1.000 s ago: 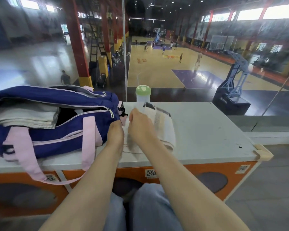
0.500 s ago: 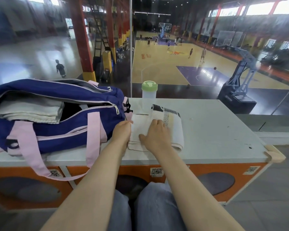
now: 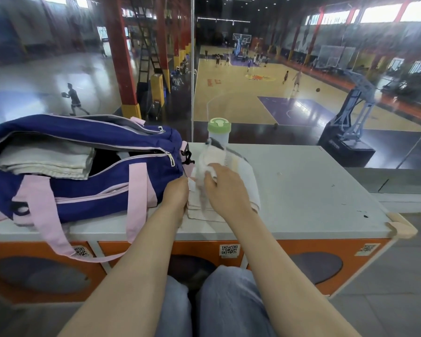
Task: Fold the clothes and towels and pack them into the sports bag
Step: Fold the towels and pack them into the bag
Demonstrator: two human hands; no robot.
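Right hand (image 3: pixel 225 188) fingers pinch the white printed towel (image 3: pixel 241 176) beside the open navy, pink-strapped sports bag (image 3: pixel 88 181); left hand (image 3: pixel 175 195) fingers hidden, cannot tell. The lifted fold may slump and undo itself.

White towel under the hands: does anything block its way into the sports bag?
Nothing visible does. The white towel lies beside the blue sports bag, whose top is unzipped. A folded towel fills the left part; the dark space nearest the hands looks free.
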